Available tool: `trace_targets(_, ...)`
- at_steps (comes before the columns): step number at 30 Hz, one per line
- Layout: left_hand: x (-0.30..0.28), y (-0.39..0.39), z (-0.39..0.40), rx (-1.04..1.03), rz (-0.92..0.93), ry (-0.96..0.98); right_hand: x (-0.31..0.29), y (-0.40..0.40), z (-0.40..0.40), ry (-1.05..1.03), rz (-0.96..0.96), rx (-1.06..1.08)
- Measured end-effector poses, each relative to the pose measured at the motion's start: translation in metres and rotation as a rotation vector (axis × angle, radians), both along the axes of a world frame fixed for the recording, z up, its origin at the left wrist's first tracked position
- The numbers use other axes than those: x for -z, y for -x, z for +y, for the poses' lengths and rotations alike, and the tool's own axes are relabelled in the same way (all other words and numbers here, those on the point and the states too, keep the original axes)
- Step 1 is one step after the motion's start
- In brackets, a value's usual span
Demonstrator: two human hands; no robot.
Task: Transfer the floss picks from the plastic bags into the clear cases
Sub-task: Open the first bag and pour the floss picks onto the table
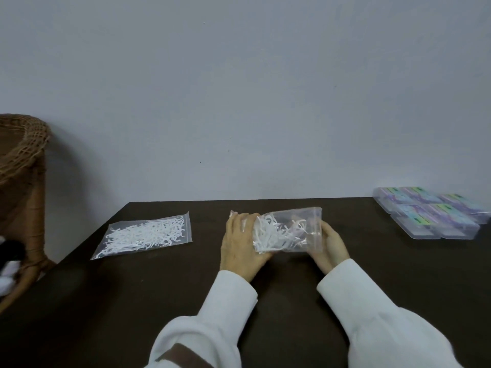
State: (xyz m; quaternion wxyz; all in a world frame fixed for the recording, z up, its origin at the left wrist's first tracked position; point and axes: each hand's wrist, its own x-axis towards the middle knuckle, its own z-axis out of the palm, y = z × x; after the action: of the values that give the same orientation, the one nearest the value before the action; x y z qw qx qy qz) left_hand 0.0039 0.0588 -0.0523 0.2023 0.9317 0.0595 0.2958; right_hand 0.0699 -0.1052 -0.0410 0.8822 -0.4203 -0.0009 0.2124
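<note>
The left hand [239, 243] and right hand [330, 244] hold a clear plastic bag [288, 229] between them above a dark table [132, 301], each gripping one end with curled fingers. White floss picks [268, 235] bunch toward the bag's left end, against the left hand. A second bag of picks [144, 233] lies flat on the table, well apart to the left. A cluster of clear cases [430, 212] with coloured labels sits near the far right corner. Behind the table rises a plain pale wall [239, 88]; a wicker chair [24, 160] stands at the left edge, partly cut off. The label print is too blurred to read, and the right fingertips are hidden behind the bag.
</note>
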Motion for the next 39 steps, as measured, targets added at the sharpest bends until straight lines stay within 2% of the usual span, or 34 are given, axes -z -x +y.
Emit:
trace_targets(2, 0.002, -0.002, 0.003, -0.099, -0.031, 0.038, -0.001, -0.001, -0.002, -0.045, -0.030, -0.051)
trace_targets(6, 0.001, 0.000, 0.004, -0.180, -0.124, 0.092, 0.002, -0.004, 0.002, 0.039, -0.189, -0.079)
trace_targets(8, 0.001, 0.000, 0.007, -0.214, -0.109, 0.099, 0.003, -0.002, 0.003, 0.084, -0.277, -0.076)
trace_targets(18, 0.001, 0.000, 0.012, -0.127, -0.146, 0.065, 0.011, -0.005, 0.001, 0.446, -0.713, -0.108)
trace_targets(23, 0.001, -0.001, 0.016, -0.077, -0.277, -0.065, 0.013, -0.006, 0.000, 0.621, -0.730, -0.112)
trace_targets(26, 0.003, -0.004, 0.017, -0.059, -0.279, -0.153, 0.011, -0.005, -0.001, 0.685, -0.735, -0.076)
trace_targets(29, 0.004, -0.003, 0.016, -0.025, -0.202, -0.142, 0.009, -0.007, -0.003, 0.755, -0.747, -0.052)
trace_targets(34, 0.008, -0.004, 0.016, 0.001, -0.243, -0.132, 0.010, -0.008, -0.003, 0.915, -0.803, -0.091)
trace_targets(39, 0.005, -0.001, 0.017, -0.062, -0.227, -0.134, 0.009, -0.006, 0.006, 0.991, -0.734, -0.147)
